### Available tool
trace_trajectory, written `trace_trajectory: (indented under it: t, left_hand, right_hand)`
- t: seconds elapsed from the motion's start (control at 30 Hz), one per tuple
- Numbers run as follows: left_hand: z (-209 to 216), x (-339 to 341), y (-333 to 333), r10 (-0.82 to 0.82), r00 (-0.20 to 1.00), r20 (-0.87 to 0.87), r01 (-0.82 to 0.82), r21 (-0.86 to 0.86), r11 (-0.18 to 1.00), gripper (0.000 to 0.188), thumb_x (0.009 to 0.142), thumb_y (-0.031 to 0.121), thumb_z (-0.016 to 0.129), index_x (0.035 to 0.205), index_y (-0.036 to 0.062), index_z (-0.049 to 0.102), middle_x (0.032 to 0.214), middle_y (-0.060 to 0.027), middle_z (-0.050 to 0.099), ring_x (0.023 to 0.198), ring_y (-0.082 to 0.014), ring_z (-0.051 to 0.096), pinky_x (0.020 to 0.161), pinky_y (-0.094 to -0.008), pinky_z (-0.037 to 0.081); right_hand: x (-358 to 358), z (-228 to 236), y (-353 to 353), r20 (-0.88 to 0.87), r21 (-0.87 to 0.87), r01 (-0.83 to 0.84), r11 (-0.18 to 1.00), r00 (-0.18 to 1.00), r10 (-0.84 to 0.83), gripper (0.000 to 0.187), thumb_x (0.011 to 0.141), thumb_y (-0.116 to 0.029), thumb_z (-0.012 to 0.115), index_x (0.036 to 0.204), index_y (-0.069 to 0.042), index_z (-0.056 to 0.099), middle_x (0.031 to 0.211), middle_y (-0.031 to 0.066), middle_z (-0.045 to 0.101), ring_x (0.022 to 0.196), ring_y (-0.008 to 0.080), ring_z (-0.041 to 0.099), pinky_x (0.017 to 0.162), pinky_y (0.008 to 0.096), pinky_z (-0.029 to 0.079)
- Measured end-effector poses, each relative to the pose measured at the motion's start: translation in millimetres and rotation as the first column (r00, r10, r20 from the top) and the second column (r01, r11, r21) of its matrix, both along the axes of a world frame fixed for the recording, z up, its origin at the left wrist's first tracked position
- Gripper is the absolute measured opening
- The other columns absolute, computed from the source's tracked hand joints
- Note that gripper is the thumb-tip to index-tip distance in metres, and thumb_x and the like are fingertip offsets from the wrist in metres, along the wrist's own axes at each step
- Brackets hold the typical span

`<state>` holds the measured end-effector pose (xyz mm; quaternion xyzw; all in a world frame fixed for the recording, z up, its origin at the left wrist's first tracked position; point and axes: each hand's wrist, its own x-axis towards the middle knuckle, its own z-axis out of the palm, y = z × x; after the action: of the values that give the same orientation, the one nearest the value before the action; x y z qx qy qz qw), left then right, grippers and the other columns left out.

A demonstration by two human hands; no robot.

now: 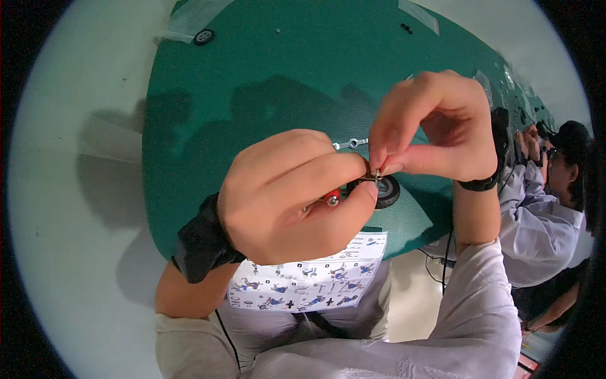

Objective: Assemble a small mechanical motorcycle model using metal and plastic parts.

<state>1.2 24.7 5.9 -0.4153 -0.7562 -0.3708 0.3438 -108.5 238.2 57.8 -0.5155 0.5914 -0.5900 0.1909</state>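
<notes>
My left hand point(293, 196) is closed around a small model assembly, mostly hidden in the fingers. A red piece with a round metal end point(332, 199) shows between thumb and forefinger. Just beyond the thumb tip is a black-tyred wheel point(388, 192); whether it is joined to the held assembly I cannot tell. My right hand point(435, 129) pinches a tiny metal piece point(377, 173) between thumb and forefinger, right at the left fingertips. Behind the fingers a small silver spanner point(351, 144) is partly visible, its right end covered by the right hand.
The green table point(208, 82) carries a loose wheel point(204, 36) and a clear plastic bag point(189, 19) at far left. Small black parts point(406, 28) lie at the far edge. A printed instruction sheet point(303, 287) is near my lap. Another person point(543, 202) works at right.
</notes>
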Motion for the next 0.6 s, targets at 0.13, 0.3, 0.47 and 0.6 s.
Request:
trace_trajectory:
  t: [0.13, 0.3, 0.47, 0.6]
  left_hand:
    - [-3.5, -2.4, 5.8, -0.004, 0.999, -0.035, 0.005, 0.032, 0.999, 0.03, 0.073, -0.002, 0.079, 0.1, 0.0003, 0.068, 0.099, -0.0172, 0.071, 0.077, -0.0303, 0.066, 0.064, -0.0395, 0.058]
    - [-3.3, -1.7, 10.5, 0.026, 0.998, -0.064, -0.024, 0.035, 0.999, 0.029, 0.069, -0.006, 0.08, 0.096, 0.0003, 0.069, 0.095, -0.0157, 0.07, 0.077, -0.031, 0.067, 0.062, -0.0397, 0.058]
    - [-3.7, 0.1, 9.6, 0.018, 0.999, -0.034, -0.017, 0.019, 1.0, 0.029, 0.068, -0.007, 0.079, 0.094, 0.0004, 0.068, 0.094, -0.0156, 0.07, 0.075, -0.0309, 0.067, 0.062, -0.0401, 0.058]
    - [-1.7, 2.1, 11.3, 0.01, 0.999, -0.033, -0.009, 0.018, 1.0, 0.03, 0.067, -0.007, 0.079, 0.094, 0.0002, 0.068, 0.093, -0.0157, 0.069, 0.075, -0.031, 0.067, 0.062, -0.0402, 0.058]
  right_hand:
    - [-1.6, 2.1, 1.3, 0.138, 0.07, -0.026, 0.997, 0.99, 0.016, 0.023, 0.076, 0.004, 0.085, 0.085, -0.002, 0.064, 0.08, 0.0132, 0.072, 0.076, 0.0228, 0.072, 0.069, 0.031, 0.055]
    - [-9.5, 0.4, 2.4, 0.223, 0.206, -0.12, 0.971, 0.972, 0.072, 0.023, 0.076, -0.001, 0.087, 0.086, -0.001, 0.067, 0.083, 0.0102, 0.07, 0.078, 0.0192, 0.067, 0.072, 0.0302, 0.052]
    - [-10.8, -5.1, 0.1, 0.316, 0.228, -0.175, 0.958, 0.944, 0.098, 0.023, 0.075, -0.006, 0.091, 0.084, 0.0, 0.071, 0.082, 0.0089, 0.069, 0.075, 0.0181, 0.064, 0.068, 0.0293, 0.048]
    - [-4.4, -0.4, 1.0, 0.357, 0.29, -0.194, 0.937, 0.93, 0.082, 0.024, 0.072, -0.009, 0.093, 0.079, 0.001, 0.072, 0.08, 0.009, 0.069, 0.073, 0.0174, 0.063, 0.065, 0.0289, 0.046]
